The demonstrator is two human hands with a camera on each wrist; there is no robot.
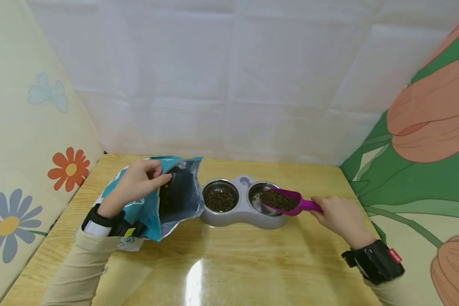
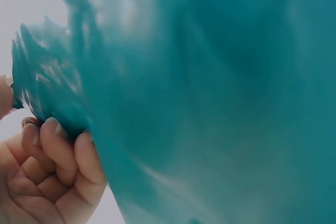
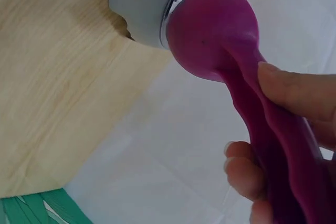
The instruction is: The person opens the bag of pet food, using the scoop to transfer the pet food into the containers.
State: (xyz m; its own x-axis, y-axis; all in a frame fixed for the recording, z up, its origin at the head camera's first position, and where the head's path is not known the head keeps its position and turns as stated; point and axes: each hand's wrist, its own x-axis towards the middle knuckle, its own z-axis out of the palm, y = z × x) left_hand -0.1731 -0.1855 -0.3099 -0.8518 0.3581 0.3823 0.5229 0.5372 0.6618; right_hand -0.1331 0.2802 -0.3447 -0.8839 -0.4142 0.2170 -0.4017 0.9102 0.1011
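My right hand (image 1: 340, 216) grips the handle of a magenta scoop (image 1: 301, 204) loaded with brown kibble (image 1: 278, 199). The scoop is over the right steel bowl (image 1: 257, 205) of a grey double feeder (image 1: 229, 218), and some of that bowl's bare metal shows. Brown pellets cover the bottom of the left steel bowl (image 1: 221, 199). At the left, my left hand (image 1: 137, 180) pinches the rim of a teal foil bag (image 1: 149, 212), whose mouth gapes toward the feeder. In the left wrist view the curled fingers (image 2: 58, 150) press against the bag's edge.
Everything stands on a light wooden table (image 1: 229, 263). A white sheet (image 1: 229, 85) hangs behind it. Flower-patterned panels flank both sides, the left panel (image 1: 19, 136) close to the bag and the right panel (image 1: 417, 178) close to my right forearm.
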